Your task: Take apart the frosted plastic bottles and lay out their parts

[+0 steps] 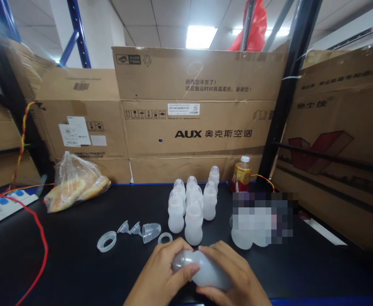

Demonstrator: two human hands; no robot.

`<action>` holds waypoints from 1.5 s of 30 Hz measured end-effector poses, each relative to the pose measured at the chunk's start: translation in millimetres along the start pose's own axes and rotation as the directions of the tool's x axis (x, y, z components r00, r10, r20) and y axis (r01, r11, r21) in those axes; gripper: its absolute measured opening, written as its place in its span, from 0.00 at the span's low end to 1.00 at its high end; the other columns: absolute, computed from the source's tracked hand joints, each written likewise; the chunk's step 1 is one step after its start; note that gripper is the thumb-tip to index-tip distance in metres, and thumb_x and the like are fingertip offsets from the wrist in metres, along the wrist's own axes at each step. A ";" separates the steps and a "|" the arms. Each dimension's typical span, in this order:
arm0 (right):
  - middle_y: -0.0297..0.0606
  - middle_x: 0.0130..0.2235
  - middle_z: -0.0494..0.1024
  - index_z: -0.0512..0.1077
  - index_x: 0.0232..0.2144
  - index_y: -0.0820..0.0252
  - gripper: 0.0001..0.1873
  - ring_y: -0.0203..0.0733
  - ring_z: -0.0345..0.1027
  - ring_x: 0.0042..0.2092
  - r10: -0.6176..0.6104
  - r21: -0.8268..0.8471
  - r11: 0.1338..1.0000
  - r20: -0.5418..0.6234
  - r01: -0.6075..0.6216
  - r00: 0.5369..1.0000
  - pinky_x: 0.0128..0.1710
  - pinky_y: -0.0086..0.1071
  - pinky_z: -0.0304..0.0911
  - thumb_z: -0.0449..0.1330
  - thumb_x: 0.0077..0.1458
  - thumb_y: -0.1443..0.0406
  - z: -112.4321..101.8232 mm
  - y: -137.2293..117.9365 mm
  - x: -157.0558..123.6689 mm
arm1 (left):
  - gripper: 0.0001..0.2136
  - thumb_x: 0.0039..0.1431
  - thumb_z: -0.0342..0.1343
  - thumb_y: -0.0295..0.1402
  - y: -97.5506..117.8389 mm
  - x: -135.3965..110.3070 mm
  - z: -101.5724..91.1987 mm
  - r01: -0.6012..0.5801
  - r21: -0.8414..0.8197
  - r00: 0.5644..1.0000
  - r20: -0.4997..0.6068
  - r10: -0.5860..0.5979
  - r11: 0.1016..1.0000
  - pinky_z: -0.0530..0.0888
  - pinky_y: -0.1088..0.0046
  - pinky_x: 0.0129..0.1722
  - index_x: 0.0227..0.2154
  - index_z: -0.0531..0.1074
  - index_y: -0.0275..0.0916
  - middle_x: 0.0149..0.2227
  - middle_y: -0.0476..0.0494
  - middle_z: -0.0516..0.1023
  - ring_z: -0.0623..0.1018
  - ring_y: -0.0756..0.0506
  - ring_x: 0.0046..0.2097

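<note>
A baby bottle (210,272) lies tilted on its side between my hands, low in the head view. My left hand (165,272) is closed round its clear cap end, thumb on top near the neck. My right hand (234,272) wraps the frosted white body. Just beyond my left hand are a loose collar ring (165,234), a clear cap (151,232) on its side, two silicone nipples (136,228) and another collar ring (106,241). Several capped baby bottles (193,223) stand upright in a cluster behind my hands.
At right, further frosted bottles (242,238) are partly hidden by a pixelated patch. A drink bottle (240,175) stands behind them. A plastic bag of bread (74,187) sits at back left. A red cable (41,238) crosses the left side. Cardboard boxes (151,144) wall the black table's back.
</note>
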State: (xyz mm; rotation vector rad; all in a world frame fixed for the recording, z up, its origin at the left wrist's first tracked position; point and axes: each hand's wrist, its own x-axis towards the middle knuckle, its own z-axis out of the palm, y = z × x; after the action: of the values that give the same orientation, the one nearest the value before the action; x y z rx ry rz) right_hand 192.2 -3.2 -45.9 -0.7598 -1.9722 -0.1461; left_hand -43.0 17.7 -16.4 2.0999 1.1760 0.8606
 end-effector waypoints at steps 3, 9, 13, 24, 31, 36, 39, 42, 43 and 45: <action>0.45 0.41 0.85 0.70 0.61 0.60 0.26 0.46 0.82 0.37 -0.057 -0.071 0.996 0.037 0.059 0.998 0.36 0.35 0.79 0.59 0.74 0.48 0.0 0.2 -0.7 | 0.25 0.61 0.61 0.62 -3.0 2.1 3.1 -0.007 0.008 1.000 -0.026 0.007 1.000 0.73 0.71 0.34 0.36 0.85 0.44 0.30 0.46 0.83 0.79 0.42 0.34; 0.46 0.42 0.87 0.73 0.59 0.64 0.22 0.47 0.83 0.38 -0.175 -0.205 0.963 0.024 0.176 0.984 0.40 0.37 0.79 0.55 0.78 0.53 -5.2 -3.8 2.6 | 0.27 0.62 0.60 0.64 -7.5 2.1 6.5 -0.023 0.015 0.998 -0.061 0.024 1.000 0.67 0.73 0.27 0.29 0.83 0.43 0.24 0.48 0.78 0.75 0.45 0.29; 0.44 0.40 0.86 0.75 0.56 0.60 0.18 0.46 0.82 0.37 -0.112 -0.116 0.988 -0.044 0.106 0.993 0.37 0.35 0.79 0.56 0.77 0.54 -3.8 -3.6 3.9 | 0.26 0.62 0.60 0.63 -5.0 2.6 4.6 -0.063 0.016 0.996 -0.066 0.064 0.998 0.71 0.70 0.33 0.33 0.84 0.44 0.28 0.46 0.81 0.79 0.42 0.32; 0.37 0.37 0.84 0.74 0.54 0.55 0.23 0.40 0.82 0.34 0.077 0.039 0.996 -0.058 -0.075 0.995 0.34 0.28 0.77 0.62 0.71 0.45 -6.9 -4.8 7.1 | 0.28 0.58 0.66 0.62 3.0 5.5 -1.1 -0.199 -0.098 0.980 -0.034 0.197 0.975 0.75 0.71 0.38 0.51 0.83 0.47 0.43 0.41 0.83 0.82 0.41 0.41; 0.45 0.40 0.86 0.72 0.56 0.62 0.20 0.46 0.81 0.36 -0.114 -0.191 0.976 -0.022 0.108 0.993 0.37 0.37 0.78 0.53 0.78 0.52 -0.1 -3.0 2.2 | 0.25 0.61 0.63 0.63 -6.0 4.8 1.5 -0.044 -0.084 0.999 0.002 0.044 0.995 0.68 0.74 0.27 0.36 0.82 0.43 0.28 0.49 0.79 0.75 0.46 0.29; 0.45 0.39 0.87 0.74 0.53 0.63 0.19 0.46 0.80 0.33 -0.217 -0.252 0.944 0.016 0.214 0.976 0.32 0.37 0.76 0.48 0.80 0.58 -7.0 -7.6 9.3 | 0.31 0.63 0.54 0.67 -7.8 6.3 6.0 0.022 -0.101 0.998 0.066 -0.015 0.995 0.60 0.75 0.20 0.25 0.75 0.41 0.19 0.53 0.69 0.68 0.49 0.21; 0.44 0.39 0.86 0.73 0.52 0.61 0.14 0.46 0.79 0.34 -0.173 -0.216 0.961 0.015 0.172 0.985 0.32 0.38 0.76 0.50 0.78 0.62 -6.1 -7.5 9.4 | 0.30 0.65 0.54 0.64 -2.5 6.3 4.8 0.029 -0.096 0.998 0.066 -0.023 0.995 0.64 0.73 0.22 0.26 0.76 0.40 0.20 0.51 0.71 0.72 0.47 0.22; 0.43 0.40 0.85 0.72 0.54 0.59 0.12 0.47 0.81 0.37 -0.045 -0.111 0.993 0.007 0.046 0.999 0.35 0.37 0.78 0.58 0.75 0.59 -3.5 -6.5 6.8 | 0.23 0.64 0.61 0.59 5.6 6.1 -0.3 -0.023 -0.080 1.000 0.018 0.024 0.996 0.74 0.68 0.38 0.38 0.83 0.42 0.35 0.44 0.82 0.81 0.40 0.38; 0.42 0.40 0.85 0.72 0.54 0.57 0.14 0.47 0.81 0.37 -0.002 -0.076 0.997 0.004 0.003 1.000 0.36 0.36 0.78 0.60 0.74 0.55 -3.1 -6.2 6.1 | 0.22 0.62 0.64 0.58 7.8 6.3 -1.9 -0.052 -0.085 0.999 0.011 0.053 0.995 0.75 0.66 0.44 0.44 0.83 0.44 0.41 0.42 0.84 0.82 0.39 0.43; 0.39 0.40 0.84 0.72 0.54 0.55 0.19 0.45 0.81 0.37 0.069 -0.017 0.997 -0.010 -0.069 0.998 0.36 0.34 0.77 0.61 0.73 0.49 -3.3 -5.8 5.4 | 0.24 0.58 0.69 0.57 10.2 6.9 -3.9 -0.112 -0.101 0.993 0.017 0.114 0.989 0.75 0.65 0.51 0.51 0.82 0.49 0.50 0.42 0.82 0.82 0.37 0.50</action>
State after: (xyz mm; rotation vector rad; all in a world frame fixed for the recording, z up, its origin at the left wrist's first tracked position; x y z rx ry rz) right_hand 189.7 -6.7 -38.5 -0.8366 -1.9355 -0.1257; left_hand -38.0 19.9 -4.7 2.1051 0.9887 0.9247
